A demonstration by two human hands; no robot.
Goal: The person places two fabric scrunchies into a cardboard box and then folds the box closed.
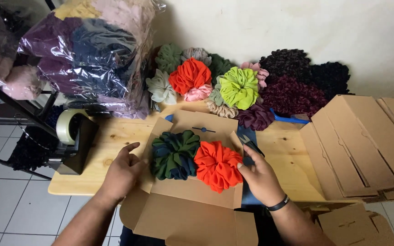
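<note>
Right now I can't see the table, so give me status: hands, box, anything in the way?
Left hand open on box side. Right hand touching orange scrunchie, beside dark green scrunchie. Scissors behind right hand.

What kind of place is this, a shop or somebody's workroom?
Probably a small packing workroom for handmade hair scrunchies. A pile of scrunchies lies against the wall, flat cardboard boxes are stacked on the wooden table, and a tape dispenser stands at its edge.
</note>
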